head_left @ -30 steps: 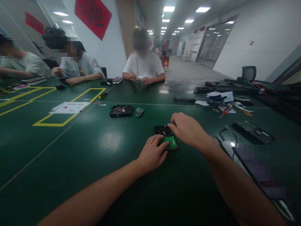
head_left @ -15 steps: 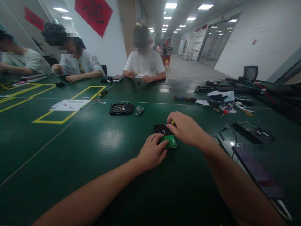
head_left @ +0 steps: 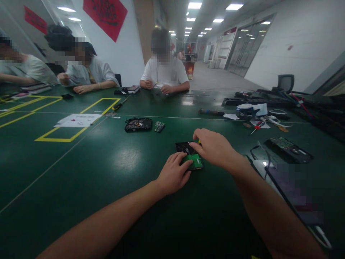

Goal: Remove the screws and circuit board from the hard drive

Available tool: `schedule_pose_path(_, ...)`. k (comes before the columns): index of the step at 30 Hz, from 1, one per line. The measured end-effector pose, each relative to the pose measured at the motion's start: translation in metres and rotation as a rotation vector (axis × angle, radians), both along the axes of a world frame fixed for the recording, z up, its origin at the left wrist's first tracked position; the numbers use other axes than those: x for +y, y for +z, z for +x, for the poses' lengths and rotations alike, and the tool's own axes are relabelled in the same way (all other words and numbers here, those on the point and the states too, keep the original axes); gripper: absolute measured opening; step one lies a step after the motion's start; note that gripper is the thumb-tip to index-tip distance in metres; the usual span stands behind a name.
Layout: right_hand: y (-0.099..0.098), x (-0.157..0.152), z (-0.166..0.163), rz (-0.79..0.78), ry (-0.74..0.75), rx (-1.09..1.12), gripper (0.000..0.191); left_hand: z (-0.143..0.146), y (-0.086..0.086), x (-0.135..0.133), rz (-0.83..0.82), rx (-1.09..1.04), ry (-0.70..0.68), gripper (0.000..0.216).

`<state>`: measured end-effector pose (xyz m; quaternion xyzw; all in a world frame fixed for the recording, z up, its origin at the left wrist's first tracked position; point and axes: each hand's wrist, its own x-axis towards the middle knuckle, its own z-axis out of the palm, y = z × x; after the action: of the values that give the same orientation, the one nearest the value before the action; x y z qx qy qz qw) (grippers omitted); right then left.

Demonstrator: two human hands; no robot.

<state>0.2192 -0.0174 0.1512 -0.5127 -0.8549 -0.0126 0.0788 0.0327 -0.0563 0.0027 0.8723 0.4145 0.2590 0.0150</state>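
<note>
A hard drive (head_left: pixel 196 163) lies on the green table before me, its green circuit board and black casing facing up. My left hand (head_left: pixel 175 172) is closed on its near left side, fingers resting across the board and casing. Above the drive's far right part, my right hand (head_left: pixel 211 145) is closed round a screwdriver (head_left: pixel 199 142). Only a bit of the yellow handle shows; the fingers hide the rest, and I cannot tell whether the tip touches a screw.
Farther left lie an opened hard drive (head_left: pixel 138 124) and a small circuit board (head_left: pixel 159 126). Another drive (head_left: pixel 289 150), cables and a dark-screened device (head_left: pixel 288 190) sit on the right. A red-handled screwdriver (head_left: pixel 258 126) lies beyond them. Co-workers sit across the table.
My right hand has turned slightly on the screwdriver, and less of the yellow handle shows. The left hand stays on the hard drive. The whole view has shifted slightly.
</note>
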Motion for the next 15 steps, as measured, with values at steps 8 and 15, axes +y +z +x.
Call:
schedule_pose_path(8, 0.0, 0.007, 0.008, -0.047, 0.07, 0.059, 0.012, -0.001, -0.001, 0.001, 0.012, 0.008, 0.0, 0.039)
schedule_pose_path(15, 0.0, 0.009, 0.014, -0.106, 0.216, 0.151, 0.017, -0.001, 0.002, -0.001, 0.002, 0.014, -0.009, 0.038)
